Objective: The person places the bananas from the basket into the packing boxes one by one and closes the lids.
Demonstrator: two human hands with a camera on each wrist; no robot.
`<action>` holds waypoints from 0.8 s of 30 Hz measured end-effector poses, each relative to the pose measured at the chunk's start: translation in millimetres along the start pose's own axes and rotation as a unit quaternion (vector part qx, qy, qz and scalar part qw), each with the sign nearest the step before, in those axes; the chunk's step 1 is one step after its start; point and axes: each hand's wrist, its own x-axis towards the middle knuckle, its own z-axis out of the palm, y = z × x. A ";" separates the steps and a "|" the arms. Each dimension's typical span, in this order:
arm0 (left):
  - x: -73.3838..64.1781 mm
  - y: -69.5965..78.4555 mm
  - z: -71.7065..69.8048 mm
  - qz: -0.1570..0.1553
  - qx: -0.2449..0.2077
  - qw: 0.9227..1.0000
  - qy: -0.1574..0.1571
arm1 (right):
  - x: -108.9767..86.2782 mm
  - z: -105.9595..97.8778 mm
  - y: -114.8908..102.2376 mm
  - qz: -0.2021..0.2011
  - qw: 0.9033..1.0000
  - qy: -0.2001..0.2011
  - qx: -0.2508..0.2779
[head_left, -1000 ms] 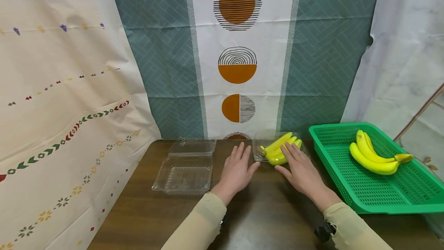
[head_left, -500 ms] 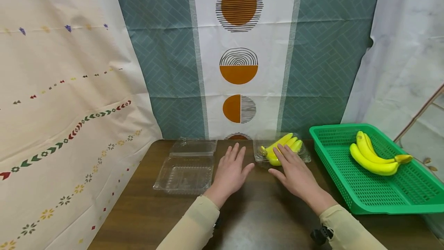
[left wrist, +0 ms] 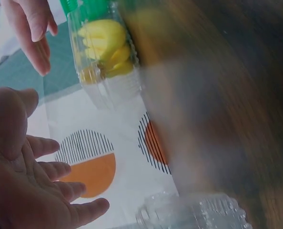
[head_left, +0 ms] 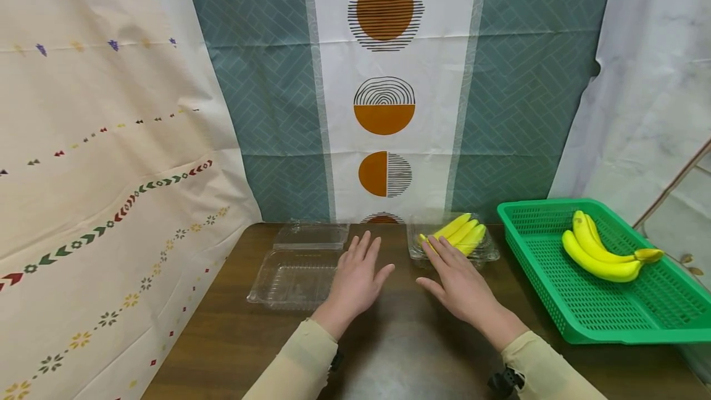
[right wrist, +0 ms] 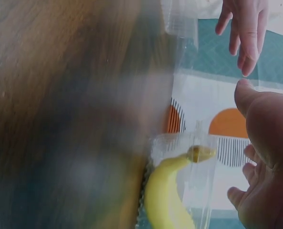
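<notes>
Both hands hover palm-down above the table with fingers straight and nothing held. My left hand (head_left: 355,279) is near the right edge of an opened, see-through plastic clamshell box (head_left: 291,279), its lid folded back towards the curtain. In front of my right hand (head_left: 461,283) sits a second clear clamshell (left wrist: 77,55) with a bunch of bananas (head_left: 463,233) inside; the fingers overlap its near side in the head view. The left wrist view shows gaps between the left hand's fingers and the bananas within clear walls. A banana (right wrist: 165,198) in its box appears in the right wrist view.
A green plastic basket (head_left: 583,326) stands at the right of the brown wooden table (head_left: 400,350), holding another bunch of bananas (head_left: 602,258). Patterned curtains (head_left: 283,110) hang close behind the table's far edge, and a cream cloth (head_left: 139,233) drapes along the left.
Both hands have drifted left and slightly towards the person, uncovering more of the boxed bananas. The boxes and basket keep their places; the head view has shifted a little.
</notes>
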 end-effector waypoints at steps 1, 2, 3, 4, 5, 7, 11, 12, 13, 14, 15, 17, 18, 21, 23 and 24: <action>-1.4 -1.6 -0.9 -0.001 -0.002 1.000 -0.001 | 0.1 0.4 -1.6 -0.001 1.000 -0.001 0.001; -3.0 -3.3 -1.6 -0.001 -0.003 1.000 -0.001 | 0.2 0.7 -3.5 -0.001 1.000 -0.003 0.002; -4.6 -5.2 -2.3 -0.002 -0.003 1.000 0.000 | 0.2 1.2 -5.0 -0.003 1.000 -0.004 0.005; -6.1 -7.3 -2.9 -0.002 -0.002 1.000 0.001 | 0.2 1.8 -6.4 -0.006 1.000 -0.004 0.006; -7.6 -9.4 -3.5 -0.001 -0.001 1.000 0.003 | 0.3 2.6 -7.6 -0.010 1.000 -0.004 0.007; -10.7 -14.1 -4.5 -0.002 0.003 1.000 0.006 | 0.5 4.1 -10.8 -0.017 1.000 -0.005 0.011; -17.2 -24.0 -7.1 -0.011 0.000 1.000 0.009 | 1.7 8.6 -15.6 -0.033 0.999 -0.007 0.014; -18.7 -26.5 -7.8 -0.014 -0.002 1.000 0.009 | 2.2 9.7 -17.0 -0.036 0.999 -0.008 0.013; -20.0 -28.9 -8.5 -0.018 -0.003 1.000 0.010 | 2.7 10.9 -18.3 -0.039 0.999 -0.008 0.013; -21.5 -31.2 -9.2 -0.021 -0.004 1.000 0.009 | 3.0 12.1 -19.6 -0.040 0.999 -0.009 0.013; -22.8 -33.6 -9.7 -0.024 -0.002 1.000 0.010 | 3.4 13.1 -21.1 -0.042 0.999 -0.009 0.014; -25.4 -37.8 -11.1 -0.029 -0.001 0.999 0.012 | 4.1 15.0 -24.8 -0.046 0.999 -0.011 0.014; -26.8 -39.8 -11.7 -0.032 0.000 0.999 0.013 | 4.5 16.1 -26.6 -0.048 0.999 -0.013 0.014; -30.8 -45.0 -13.9 -0.041 0.001 0.999 0.015 | 5.8 19.2 -32.5 -0.052 0.998 -0.024 0.019; -33.3 -48.1 -15.4 -0.045 -0.002 0.999 0.017 | 6.7 21.5 -36.1 -0.054 0.998 -0.030 0.020; -34.3 -49.7 -16.2 -0.047 -0.001 0.999 0.017 | 7.2 22.4 -38.1 -0.054 0.998 -0.033 0.021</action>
